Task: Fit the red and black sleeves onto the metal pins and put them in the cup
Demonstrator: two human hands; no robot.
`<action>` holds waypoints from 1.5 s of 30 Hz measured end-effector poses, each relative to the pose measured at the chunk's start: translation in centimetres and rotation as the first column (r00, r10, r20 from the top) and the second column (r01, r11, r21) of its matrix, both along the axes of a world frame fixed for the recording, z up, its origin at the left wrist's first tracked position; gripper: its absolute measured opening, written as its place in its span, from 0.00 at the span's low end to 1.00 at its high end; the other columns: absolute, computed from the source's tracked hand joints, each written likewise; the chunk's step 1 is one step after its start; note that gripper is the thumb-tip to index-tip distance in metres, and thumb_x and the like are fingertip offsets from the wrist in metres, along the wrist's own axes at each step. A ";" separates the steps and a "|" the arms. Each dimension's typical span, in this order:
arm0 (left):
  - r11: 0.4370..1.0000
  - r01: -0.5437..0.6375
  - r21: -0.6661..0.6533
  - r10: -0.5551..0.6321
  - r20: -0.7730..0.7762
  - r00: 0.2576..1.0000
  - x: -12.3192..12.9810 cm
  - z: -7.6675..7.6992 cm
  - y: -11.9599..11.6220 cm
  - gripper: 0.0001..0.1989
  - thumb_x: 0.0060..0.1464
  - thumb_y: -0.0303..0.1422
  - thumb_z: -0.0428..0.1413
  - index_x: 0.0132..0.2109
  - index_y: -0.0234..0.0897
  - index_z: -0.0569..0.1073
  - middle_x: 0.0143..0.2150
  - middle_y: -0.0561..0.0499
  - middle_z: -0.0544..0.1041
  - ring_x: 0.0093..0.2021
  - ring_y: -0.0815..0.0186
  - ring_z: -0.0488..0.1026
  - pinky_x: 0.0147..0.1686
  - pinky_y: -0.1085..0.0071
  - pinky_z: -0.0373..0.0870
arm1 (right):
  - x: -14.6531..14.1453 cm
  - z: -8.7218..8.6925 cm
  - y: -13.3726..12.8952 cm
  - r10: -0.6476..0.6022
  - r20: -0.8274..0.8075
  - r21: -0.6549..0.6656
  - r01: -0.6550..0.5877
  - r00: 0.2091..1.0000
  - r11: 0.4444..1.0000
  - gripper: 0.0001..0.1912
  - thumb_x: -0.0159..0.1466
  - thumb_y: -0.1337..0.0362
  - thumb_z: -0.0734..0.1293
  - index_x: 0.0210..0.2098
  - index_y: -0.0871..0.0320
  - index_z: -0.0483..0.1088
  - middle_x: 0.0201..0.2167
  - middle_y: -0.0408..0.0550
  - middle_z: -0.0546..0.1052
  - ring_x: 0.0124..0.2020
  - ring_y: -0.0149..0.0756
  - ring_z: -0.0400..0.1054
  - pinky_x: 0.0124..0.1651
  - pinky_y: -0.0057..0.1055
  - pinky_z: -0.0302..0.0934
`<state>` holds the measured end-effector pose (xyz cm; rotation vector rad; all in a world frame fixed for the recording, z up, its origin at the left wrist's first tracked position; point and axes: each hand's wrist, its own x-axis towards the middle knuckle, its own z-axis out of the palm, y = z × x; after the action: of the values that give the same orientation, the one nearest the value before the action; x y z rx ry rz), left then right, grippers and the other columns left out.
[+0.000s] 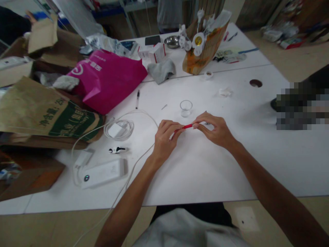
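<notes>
Left hand (166, 136) and right hand (215, 129), pinched nearly closed, grip a slim red rod (187, 126); round transparent cup (186, 109) beyond.

Single head-worn view, facing forward and down, from close above a white table (203, 181)

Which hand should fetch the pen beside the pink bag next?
Probably the left hand: the pen lies nearer it than the right hand, though both hold the slim red object.
</notes>
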<state>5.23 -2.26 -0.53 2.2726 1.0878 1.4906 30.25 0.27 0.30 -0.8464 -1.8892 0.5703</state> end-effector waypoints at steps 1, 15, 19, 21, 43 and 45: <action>1.000 -0.001 0.010 0.001 0.003 1.000 0.0 0.0 0.0 0.04 0.73 0.30 0.69 0.52 0.41 0.85 0.46 0.47 0.90 0.48 0.58 0.83 0.51 0.58 0.82 | 0.0 0.0 0.0 0.000 0.000 -0.003 0.000 1.000 1.000 0.08 0.76 0.54 0.78 0.44 0.49 0.83 0.40 0.46 0.88 0.40 0.43 0.83 0.51 0.43 0.75; 0.995 -0.062 0.073 0.066 -0.056 0.996 -0.1 -0.2 0.1 0.07 0.74 0.30 0.68 0.56 0.42 0.86 0.48 0.46 0.89 0.48 0.59 0.82 0.51 0.59 0.80 | -0.1 0.3 -0.3 -0.006 -0.007 -0.020 0.006 1.000 1.000 0.02 0.76 0.61 0.78 0.48 0.48 0.86 0.43 0.46 0.91 0.43 0.43 0.86 0.53 0.43 0.78; 0.998 -0.050 0.031 0.052 -0.068 0.996 -0.2 -0.5 -0.1 0.08 0.77 0.31 0.64 0.58 0.42 0.86 0.49 0.45 0.89 0.48 0.60 0.84 0.50 0.60 0.81 | -0.4 0.2 -0.3 0.003 -0.058 -0.023 -0.004 0.998 1.000 0.02 0.76 0.61 0.79 0.47 0.47 0.88 0.42 0.45 0.91 0.40 0.42 0.85 0.49 0.42 0.78; 1.000 -0.021 -0.023 0.020 -0.024 1.000 -0.2 -0.5 -0.2 0.09 0.79 0.30 0.62 0.58 0.41 0.86 0.49 0.45 0.90 0.48 0.60 0.85 0.50 0.61 0.81 | -0.6 0.3 -0.3 0.013 -0.100 0.003 -0.013 0.995 1.000 0.03 0.75 0.61 0.79 0.48 0.47 0.88 0.42 0.45 0.91 0.41 0.43 0.85 0.49 0.43 0.78; 0.997 -0.008 -0.076 0.008 0.000 1.000 0.2 0.1 -0.3 0.06 0.75 0.32 0.67 0.55 0.40 0.85 0.49 0.44 0.89 0.49 0.57 0.84 0.53 0.57 0.83 | -0.6 0.4 -0.8 -0.013 -0.036 -0.034 0.012 0.999 0.999 0.03 0.76 0.59 0.78 0.48 0.48 0.85 0.44 0.46 0.91 0.44 0.44 0.85 0.54 0.46 0.80; 0.998 0.005 -0.060 -0.005 0.002 1.000 0.2 0.1 -0.3 0.07 0.75 0.31 0.66 0.56 0.40 0.85 0.49 0.44 0.89 0.49 0.58 0.84 0.53 0.57 0.83 | -0.7 0.6 -0.7 -0.011 -0.031 -0.033 0.010 0.999 0.999 0.03 0.77 0.59 0.77 0.47 0.48 0.85 0.43 0.46 0.91 0.44 0.44 0.85 0.53 0.46 0.80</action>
<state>5.45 -2.56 -0.45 2.2318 1.1103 1.4373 29.54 -0.46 0.86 -0.8636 -1.8501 0.6063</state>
